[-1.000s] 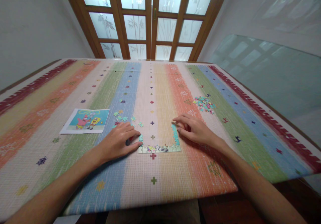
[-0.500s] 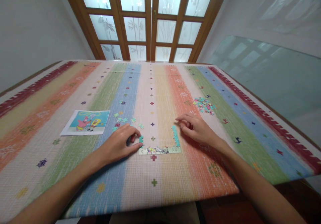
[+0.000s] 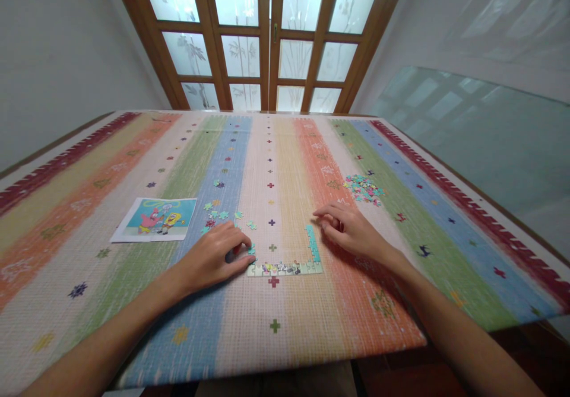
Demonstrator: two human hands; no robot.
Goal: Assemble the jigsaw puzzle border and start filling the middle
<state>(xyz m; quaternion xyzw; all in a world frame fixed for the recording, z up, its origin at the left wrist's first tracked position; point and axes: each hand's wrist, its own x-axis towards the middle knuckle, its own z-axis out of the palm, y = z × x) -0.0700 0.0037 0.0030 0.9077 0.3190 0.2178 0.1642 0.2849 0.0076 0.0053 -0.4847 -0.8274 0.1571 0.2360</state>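
On the striped tablecloth lies a partly joined jigsaw border (image 3: pixel 285 268), a pale bottom row with a teal column rising at its right end. At its left end, my left hand (image 3: pixel 218 253) has thumb and index finger closed about a teal puzzle piece (image 3: pixel 252 249); the fingers partly cover it. Just right of the teal right column (image 3: pixel 313 243), my right hand (image 3: pixel 345 226) rests with fingers loosely bent and apart, and no piece shows in it. Several loose teal-green pieces (image 3: pixel 223 214) are scattered beyond my left hand.
A printed cartoon picture (image 3: pixel 157 220) lies flat to the left. Beyond my right hand sits a heap of mixed puzzle pieces (image 3: pixel 364 189). The striped tablecloth (image 3: pixel 285 165) covers the table. Wooden doors with glass panes (image 3: pixel 243 56) stand behind it.
The whole view has shifted slightly, with things a little lower in the picture. Both hands stay nearly in place, the left one still at the border's left end.
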